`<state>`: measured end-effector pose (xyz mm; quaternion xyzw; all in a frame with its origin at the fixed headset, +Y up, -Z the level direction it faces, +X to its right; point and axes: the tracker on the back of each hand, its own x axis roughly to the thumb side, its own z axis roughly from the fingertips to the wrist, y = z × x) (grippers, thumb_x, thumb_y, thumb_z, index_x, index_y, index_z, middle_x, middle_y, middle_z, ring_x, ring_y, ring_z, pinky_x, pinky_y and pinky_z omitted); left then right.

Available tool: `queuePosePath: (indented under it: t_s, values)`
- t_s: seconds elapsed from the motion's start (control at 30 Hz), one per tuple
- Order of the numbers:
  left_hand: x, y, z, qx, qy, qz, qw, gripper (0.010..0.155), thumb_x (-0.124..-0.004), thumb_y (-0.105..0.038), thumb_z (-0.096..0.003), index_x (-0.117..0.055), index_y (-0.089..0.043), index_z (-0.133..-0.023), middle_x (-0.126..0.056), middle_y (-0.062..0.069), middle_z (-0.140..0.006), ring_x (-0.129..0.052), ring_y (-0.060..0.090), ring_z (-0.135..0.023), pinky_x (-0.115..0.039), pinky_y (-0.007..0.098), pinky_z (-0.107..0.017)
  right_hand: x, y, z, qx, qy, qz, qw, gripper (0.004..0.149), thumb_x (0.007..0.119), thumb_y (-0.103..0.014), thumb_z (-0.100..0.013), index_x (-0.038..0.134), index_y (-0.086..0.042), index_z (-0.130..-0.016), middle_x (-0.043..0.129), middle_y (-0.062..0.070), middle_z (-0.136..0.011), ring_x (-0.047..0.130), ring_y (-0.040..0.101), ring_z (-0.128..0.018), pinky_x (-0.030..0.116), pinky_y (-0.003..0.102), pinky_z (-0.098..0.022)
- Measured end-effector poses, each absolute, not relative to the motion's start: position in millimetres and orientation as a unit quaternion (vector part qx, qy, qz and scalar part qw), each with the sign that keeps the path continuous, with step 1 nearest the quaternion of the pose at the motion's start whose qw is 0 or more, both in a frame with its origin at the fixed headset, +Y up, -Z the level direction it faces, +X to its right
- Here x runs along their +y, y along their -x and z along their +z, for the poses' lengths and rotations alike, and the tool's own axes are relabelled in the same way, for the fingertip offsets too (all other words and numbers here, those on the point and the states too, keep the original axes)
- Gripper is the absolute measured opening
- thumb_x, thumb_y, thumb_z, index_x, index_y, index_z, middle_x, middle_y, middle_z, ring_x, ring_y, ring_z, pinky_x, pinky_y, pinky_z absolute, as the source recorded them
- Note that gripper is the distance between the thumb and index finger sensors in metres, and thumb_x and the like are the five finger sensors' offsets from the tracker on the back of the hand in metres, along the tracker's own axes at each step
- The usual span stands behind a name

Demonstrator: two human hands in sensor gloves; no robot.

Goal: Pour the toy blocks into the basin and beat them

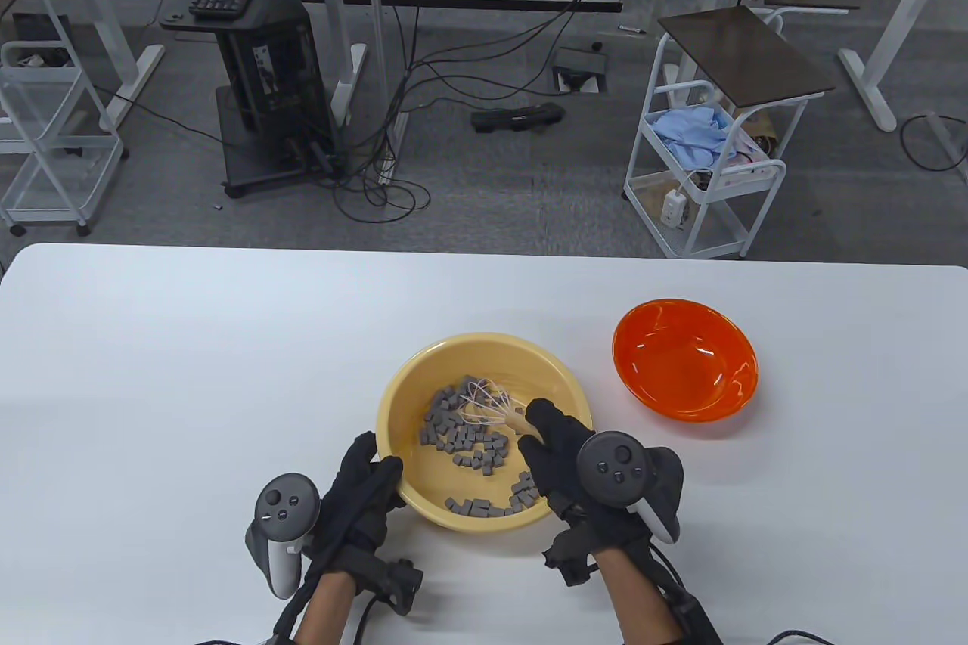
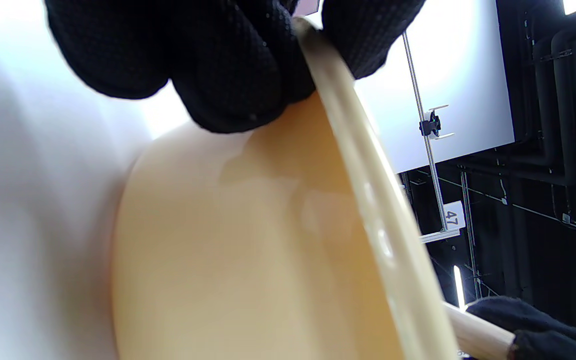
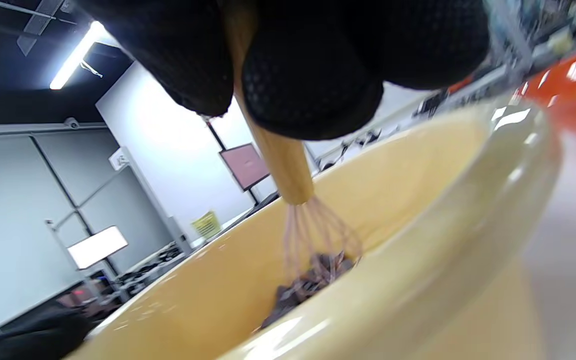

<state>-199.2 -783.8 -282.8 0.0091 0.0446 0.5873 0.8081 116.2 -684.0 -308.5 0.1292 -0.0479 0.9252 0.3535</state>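
A yellow basin (image 1: 563, 388) stands on the white table (image 1: 189, 358) near its front edge. Several small grey toy blocks (image 1: 461, 437) lie in its bottom. My left hand (image 1: 361, 486) grips the basin's near-left rim (image 2: 363, 165), thumb inside and fingers (image 2: 228, 65) outside. My right hand (image 1: 560, 448) holds the wooden handle (image 3: 280, 160) of a whisk. The whisk's pink wires (image 1: 484, 403) (image 3: 318, 240) dip among the blocks (image 3: 303, 290). An orange bowl (image 1: 684, 359) sits to the right of the basin with nothing in it.
The basin's outer wall (image 2: 228, 260) fills the left wrist view. Beyond the table's far edge are a white cart (image 1: 707, 169), a black stand with a keyboard (image 1: 242, 32) and cables on the floor (image 1: 454, 93).
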Motion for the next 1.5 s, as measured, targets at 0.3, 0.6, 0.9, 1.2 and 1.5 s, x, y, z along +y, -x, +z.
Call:
queuePosePath:
  t_s: [0.3,0.6,0.9,1.2,1.5]
  values:
    - [-784,199,-282,0.051,-0.016,0.583,0.811,0.067,-0.071,-0.034,-0.0666,-0.047,0.01,-0.112,-0.089,0.013,-0.08,-0.099,0.02,-0.061,-0.082,0.056,-0.058,-677,-119,-311,0.018,-0.193,0.888,0.416,0.045,0.082,-0.028,-0.063,0.073,-0.007,-0.101,0.087,0.029,-0.075,0.095,0.03,-0.039,0.081,0.046,-0.04]
    - [-784,197,-281,0.054,-0.023,0.574,0.817,0.067,-0.071,-0.034,-0.0667,-0.048,0.01,-0.112,-0.089,0.013,-0.08,-0.099,0.02,-0.061,-0.082,0.056,-0.058,-648,-141,-301,-0.016,-0.153,0.907,0.393,0.039,0.087,-0.035,-0.062,0.082,-0.011,-0.092,0.087,0.018,-0.054,0.086,0.014,-0.023,0.082,0.041,-0.031]
    - [-784,198,-281,0.053,-0.022,0.576,0.815,0.067,-0.071,-0.034,-0.0666,-0.048,0.01,-0.112,-0.089,0.013,-0.08,-0.1,0.02,-0.061,-0.082,0.056,-0.058,-635,-141,-289,-0.096,-0.121,0.94,0.303,0.038,0.088,-0.035,-0.061,0.083,-0.012,-0.09,0.087,0.016,-0.051,0.085,0.013,-0.022,0.083,0.041,-0.034]
    - [-784,199,-281,0.046,-0.014,0.587,0.808,0.067,-0.07,-0.034,-0.0668,-0.047,0.01,-0.112,-0.088,0.014,-0.081,-0.099,0.021,-0.062,-0.081,0.057,-0.059,-652,-133,-292,-0.159,-0.119,0.949,0.244,0.039,0.087,-0.032,-0.061,0.081,-0.011,-0.094,0.087,0.02,-0.057,0.089,0.018,-0.027,0.083,0.045,-0.039]
    - [-784,200,-282,0.04,-0.004,0.594,0.804,0.068,-0.07,-0.033,-0.067,-0.046,0.01,-0.113,-0.088,0.015,-0.082,-0.099,0.022,-0.063,-0.08,0.058,-0.059,-678,-128,-305,-0.127,-0.101,0.944,0.287,0.045,0.084,-0.032,-0.063,0.074,-0.009,-0.1,0.087,0.023,-0.069,0.093,0.021,-0.035,0.082,0.047,-0.043]
